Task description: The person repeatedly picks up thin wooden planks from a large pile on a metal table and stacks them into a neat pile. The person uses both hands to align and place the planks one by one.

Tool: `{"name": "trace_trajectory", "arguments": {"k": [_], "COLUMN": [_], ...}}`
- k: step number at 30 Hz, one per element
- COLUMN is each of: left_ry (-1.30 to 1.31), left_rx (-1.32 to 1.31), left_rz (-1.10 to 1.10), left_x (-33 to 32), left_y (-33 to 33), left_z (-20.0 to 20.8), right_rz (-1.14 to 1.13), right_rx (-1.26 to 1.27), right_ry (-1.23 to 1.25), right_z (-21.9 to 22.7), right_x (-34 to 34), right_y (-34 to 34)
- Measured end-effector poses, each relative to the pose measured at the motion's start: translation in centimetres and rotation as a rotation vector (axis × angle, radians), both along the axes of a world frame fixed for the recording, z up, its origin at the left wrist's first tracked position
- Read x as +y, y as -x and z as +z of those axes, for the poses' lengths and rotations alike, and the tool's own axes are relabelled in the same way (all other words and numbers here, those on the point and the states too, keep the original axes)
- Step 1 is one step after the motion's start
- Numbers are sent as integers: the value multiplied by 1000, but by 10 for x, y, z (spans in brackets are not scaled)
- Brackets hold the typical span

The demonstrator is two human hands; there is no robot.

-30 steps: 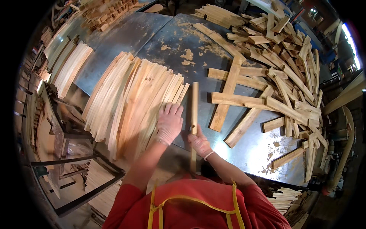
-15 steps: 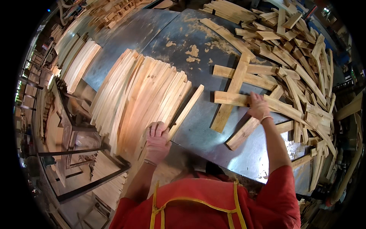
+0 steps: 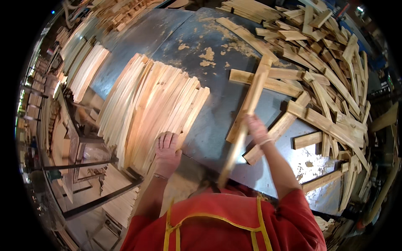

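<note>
Over the table, right hand clasped round one slat, left hand flat on the slat row.

White glare on metal table; held board motion-blurred; edges bent, rim black.

Your left hand lies, fingers extended, on the near right end of a row of pale wooden strips, standing side by side on the metal table. Your right hand grips a motion-blurred wooden piece, its near end pointing toward your red apron. To your right, a loose pile of boards lies crossed at various angles. Worn brownish patches mark the table's surface.
</note>
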State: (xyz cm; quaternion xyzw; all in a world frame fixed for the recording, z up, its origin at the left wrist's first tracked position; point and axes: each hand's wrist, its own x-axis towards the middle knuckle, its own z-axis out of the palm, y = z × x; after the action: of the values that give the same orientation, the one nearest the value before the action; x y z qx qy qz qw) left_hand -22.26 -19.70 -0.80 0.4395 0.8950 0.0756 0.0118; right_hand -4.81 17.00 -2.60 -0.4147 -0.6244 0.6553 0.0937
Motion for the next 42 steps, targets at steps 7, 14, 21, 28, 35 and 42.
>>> {"name": "trace_trajectory", "arguments": {"k": [7, 14, 21, 28, 35, 42], "left_ry": [74, 29, 5, 175, 380, 125], "left_rx": [11, 86, 43, -81, -197, -716], "left_rz": [-113, -171, -141, -17, 228, 241], "left_x": [0, 6, 27, 106, 119, 69], "left_y": [-14, -16, -31, -79, -62, -62], "left_z": [27, 27, 46, 9, -5, 27], "right_rz": [683, 162, 491, 502, 562, 196], "right_rx": [-297, -670, -232, -842, -336, 229], "right_ry": [-264, -1028, -1003, -1308, -375, 286], "right_z": [52, 23, 26, 61, 65, 34], "right_x": [-123, -57, -51, 148, 122, 11], "right_y": [101, 31, -23, -68, -108, -99]}}
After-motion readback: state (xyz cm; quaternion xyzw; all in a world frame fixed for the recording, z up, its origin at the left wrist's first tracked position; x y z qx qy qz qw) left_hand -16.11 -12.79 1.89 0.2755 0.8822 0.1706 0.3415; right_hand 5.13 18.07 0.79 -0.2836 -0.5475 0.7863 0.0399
